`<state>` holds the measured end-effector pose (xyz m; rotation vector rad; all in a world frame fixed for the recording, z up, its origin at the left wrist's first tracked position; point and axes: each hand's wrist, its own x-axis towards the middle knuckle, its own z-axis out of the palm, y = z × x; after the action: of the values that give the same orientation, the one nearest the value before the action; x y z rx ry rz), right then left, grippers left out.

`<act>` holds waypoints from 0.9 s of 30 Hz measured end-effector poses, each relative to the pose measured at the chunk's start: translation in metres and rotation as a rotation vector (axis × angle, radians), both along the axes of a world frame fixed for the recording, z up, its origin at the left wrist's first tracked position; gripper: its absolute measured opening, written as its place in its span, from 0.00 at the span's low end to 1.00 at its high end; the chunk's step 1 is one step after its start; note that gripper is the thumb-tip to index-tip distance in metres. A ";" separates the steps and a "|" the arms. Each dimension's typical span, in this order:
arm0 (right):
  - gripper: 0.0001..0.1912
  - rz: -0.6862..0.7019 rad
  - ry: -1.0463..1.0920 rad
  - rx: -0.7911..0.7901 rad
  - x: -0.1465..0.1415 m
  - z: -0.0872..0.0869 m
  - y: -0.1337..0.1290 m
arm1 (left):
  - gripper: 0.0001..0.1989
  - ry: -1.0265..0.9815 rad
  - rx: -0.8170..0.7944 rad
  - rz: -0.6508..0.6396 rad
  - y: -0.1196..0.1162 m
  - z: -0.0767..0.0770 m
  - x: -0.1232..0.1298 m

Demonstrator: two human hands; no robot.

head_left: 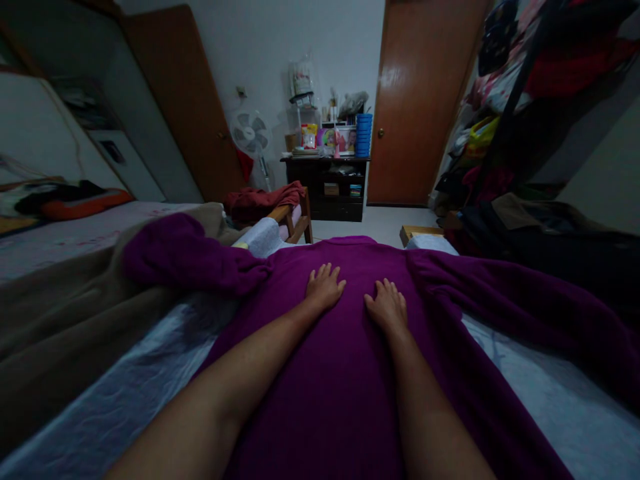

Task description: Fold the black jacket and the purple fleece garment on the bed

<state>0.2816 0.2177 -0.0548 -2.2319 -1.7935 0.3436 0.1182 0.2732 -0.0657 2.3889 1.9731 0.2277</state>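
A purple long-sleeved garment (345,373) lies spread out before me, its collar end pointing away. One sleeve is bunched to the left, while the other stretches out to the right. My left hand (325,287) rests flat on the upper part of the garment, fingers spread. To its right, my right hand (387,303) also lies palm down on the cloth with its fingers apart. Neither hand grips the fabric. Beneath the garment is a pale blue-white patterned cover (145,360).
A brown blanket (55,320) lies at the left under the bunched sleeve. Dark clothes (550,247) are heaped at the right. Beyond stand a wooden chair (299,217) with red cloth, a dark cabinet (325,200), a white fan (251,132) and a brown door (425,100).
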 end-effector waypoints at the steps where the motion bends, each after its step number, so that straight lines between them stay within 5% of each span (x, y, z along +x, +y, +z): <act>1: 0.33 -0.002 -0.003 0.000 0.001 0.000 0.000 | 0.28 -0.001 0.011 -0.012 -0.009 0.000 0.000; 7: 0.32 0.015 -0.046 0.056 0.001 -0.002 -0.005 | 0.26 -0.008 0.036 -0.162 -0.085 0.002 -0.015; 16: 0.30 0.004 -0.074 0.099 -0.001 0.004 -0.009 | 0.29 0.000 -0.047 -0.174 -0.187 0.006 -0.030; 21: 0.28 0.079 -0.055 0.031 -0.009 0.006 -0.030 | 0.29 -0.031 0.014 -0.168 -0.203 0.008 -0.030; 27: 0.27 0.345 -0.061 0.066 -0.020 0.003 -0.090 | 0.29 -0.028 0.022 -0.191 -0.201 0.010 -0.031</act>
<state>0.2611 0.1272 -0.0521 -1.9043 -2.1906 0.2776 0.0869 0.0726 -0.0557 2.5516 1.7251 0.2746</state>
